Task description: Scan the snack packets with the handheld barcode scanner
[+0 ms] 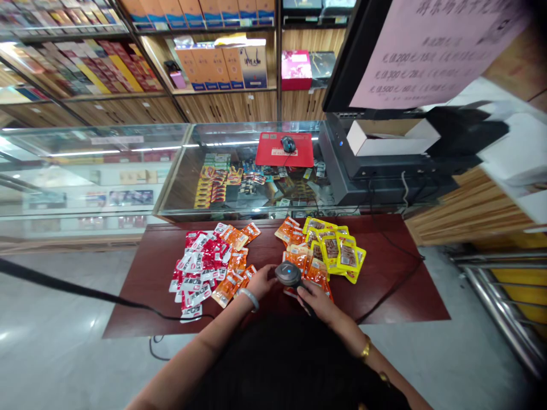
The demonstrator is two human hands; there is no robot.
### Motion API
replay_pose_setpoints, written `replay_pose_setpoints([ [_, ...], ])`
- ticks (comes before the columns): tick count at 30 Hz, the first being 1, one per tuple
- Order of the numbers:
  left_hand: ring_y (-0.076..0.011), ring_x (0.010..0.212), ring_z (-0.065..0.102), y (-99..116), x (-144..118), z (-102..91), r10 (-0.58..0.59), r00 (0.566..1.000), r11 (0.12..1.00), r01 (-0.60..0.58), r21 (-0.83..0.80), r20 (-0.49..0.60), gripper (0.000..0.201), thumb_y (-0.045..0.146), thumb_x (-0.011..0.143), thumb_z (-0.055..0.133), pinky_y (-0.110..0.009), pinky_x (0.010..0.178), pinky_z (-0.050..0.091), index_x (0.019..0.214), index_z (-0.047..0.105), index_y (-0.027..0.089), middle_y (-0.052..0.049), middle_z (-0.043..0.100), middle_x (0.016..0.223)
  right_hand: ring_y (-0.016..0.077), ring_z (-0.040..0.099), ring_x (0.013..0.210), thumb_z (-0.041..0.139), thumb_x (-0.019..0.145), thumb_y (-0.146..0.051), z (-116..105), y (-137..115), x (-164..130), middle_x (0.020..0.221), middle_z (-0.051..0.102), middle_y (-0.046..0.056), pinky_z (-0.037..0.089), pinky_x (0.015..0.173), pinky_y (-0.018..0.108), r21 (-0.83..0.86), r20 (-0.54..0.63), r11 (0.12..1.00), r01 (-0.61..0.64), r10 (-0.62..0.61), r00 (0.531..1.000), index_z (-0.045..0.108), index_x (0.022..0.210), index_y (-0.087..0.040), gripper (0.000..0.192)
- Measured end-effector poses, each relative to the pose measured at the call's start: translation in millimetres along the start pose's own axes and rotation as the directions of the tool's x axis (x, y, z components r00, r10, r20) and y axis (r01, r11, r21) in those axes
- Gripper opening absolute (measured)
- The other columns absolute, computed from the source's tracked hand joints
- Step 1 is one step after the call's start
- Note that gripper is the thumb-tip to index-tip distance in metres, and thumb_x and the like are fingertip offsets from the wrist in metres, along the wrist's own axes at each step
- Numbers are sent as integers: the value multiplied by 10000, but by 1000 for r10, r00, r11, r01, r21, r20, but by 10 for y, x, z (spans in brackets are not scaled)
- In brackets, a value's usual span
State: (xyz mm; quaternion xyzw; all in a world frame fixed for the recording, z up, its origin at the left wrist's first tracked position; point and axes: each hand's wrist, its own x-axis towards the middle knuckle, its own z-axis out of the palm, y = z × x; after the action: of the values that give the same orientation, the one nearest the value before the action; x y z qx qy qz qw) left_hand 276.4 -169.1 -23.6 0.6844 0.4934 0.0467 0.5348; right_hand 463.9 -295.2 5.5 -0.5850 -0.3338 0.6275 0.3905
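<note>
Nearest the camera, the right hand [315,300] grips the handle of a handheld barcode scanner [289,274], fingers curled closed around it. The scanner's long axis runs from the hand up and to the left, away from the person, its rounded grey head with a blue light pointing toward the far-left and tipped down at the dark red table [393,296]. The scanner sits above the table's near edge, just in front of the middle of the snack piles. A black cable [85,291] trails off to the left across the floor.

Just left of the scanner, the left hand [262,280], a pale bangle on its wrist, rests on the table with fingers loosely bent, fingertips touching an orange snack packet [249,273]; whether it pinches the packet cannot be told.

Left of the scanner lies a heap of red-and-white packets [196,267] with orange ones along its right side. Right of the scanner, and beyond it, lies a pile of orange packets [299,253] overlapped by yellow packets [337,247].

Beyond the table stands a glass display counter [179,171], carrying a red mouse pad [282,151] with a computer mouse [288,144]. To the right of the pad sits a black till machine [384,171] under a monitor with a pink paper notice [427,51]. Farthest off, wooden shelves [222,102] hold boxed goods.
</note>
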Motion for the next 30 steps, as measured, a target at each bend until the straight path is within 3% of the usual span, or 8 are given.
replay_pose_setpoints([
  [2, -227, 1115, 620, -92, -157, -204, -71, 995, 969, 85, 233, -67, 356, 194, 805, 622, -351, 998, 459, 1161, 623, 170, -105, 686, 1174, 141, 479, 519, 548, 822, -726, 16, -22, 24, 622, 561, -15, 410, 499, 257, -48, 23, 999, 4, -3, 1000, 656, 1044, -180, 599],
  [6, -321, 1248, 488, -265, -404, -486, -150, 947, 725, 300, 620, -283, 573, 283, 752, 707, -432, 1030, 393, 1290, 543, 173, -163, 555, 1326, 182, 556, 624, 558, 846, -676, 58, -75, 81, 757, 662, 38, 469, 585, 295, -127, 75, 991, 51, -42, 996, 678, 1060, -180, 553],
  [9, -325, 1232, 464, -314, -465, -539, -185, 942, 628, 332, 703, -280, 631, 310, 707, 742, -424, 1002, 390, 1290, 528, 198, -146, 513, 1345, 193, 583, 661, 567, 856, -644, 99, -94, 112, 813, 692, 47, 484, 609, 299, -133, 108, 990, 45, -30, 994, 680, 1097, -197, 520],
  [15, -318, 1229, 481, -315, -364, -534, -132, 976, 655, 218, 724, -175, 424, 293, 751, 689, -412, 1016, 367, 1140, 587, 157, -165, 588, 1231, 191, 579, 659, 572, 859, -633, 137, -93, 113, 815, 685, 47, 491, 617, 307, -157, 128, 986, 47, -27, 991, 667, 1141, -181, 540],
  [18, -293, 1092, 595, -315, -222, -562, -192, 968, 735, 250, 630, -160, 398, 291, 745, 705, -370, 926, 426, 1097, 589, 145, -157, 669, 1054, 184, 565, 626, 561, 856, -658, 122, -118, 91, 724, 651, 25, 486, 619, 308, -157, 123, 987, 43, -24, 992, 674, 1104, -182, 548],
  [22, -186, 778, 658, -310, 14, -599, -308, 925, 894, 361, 264, -222, 261, 287, 796, 654, -277, 721, 469, 1024, 588, 178, -45, 691, 825, 198, 582, 641, 541, 861, -672, 83, -175, 49, 689, 638, 17, 485, 613, 307, -177, 89, 983, 59, -43, 995, 673, 1105, -194, 552],
  [26, -134, 686, 646, -291, 204, -566, -293, 922, 956, 276, -101, -255, 244, 258, 778, 661, -226, 659, 478, 1002, 607, 178, 17, 663, 702, 173, 543, 590, 517, 868, -685, 53, -181, 15, 653, 614, 8, 452, 564, 277, -229, 104, 970, 87, -64, 993, 674, 1060, -167, 574],
  [30, -145, 672, 661, -265, 335, -465, -230, 946, 944, 160, -290, -227, 302, 284, 736, 695, -237, 640, 503, 1002, 628, 156, -3, 690, 719, 130, 465, 509, 496, 867, -709, 53, -146, 3, 594, 550, -25, 370, 506, 237, -211, 170, 974, 79, -43, 985, 654, 1001, -165, 582],
])
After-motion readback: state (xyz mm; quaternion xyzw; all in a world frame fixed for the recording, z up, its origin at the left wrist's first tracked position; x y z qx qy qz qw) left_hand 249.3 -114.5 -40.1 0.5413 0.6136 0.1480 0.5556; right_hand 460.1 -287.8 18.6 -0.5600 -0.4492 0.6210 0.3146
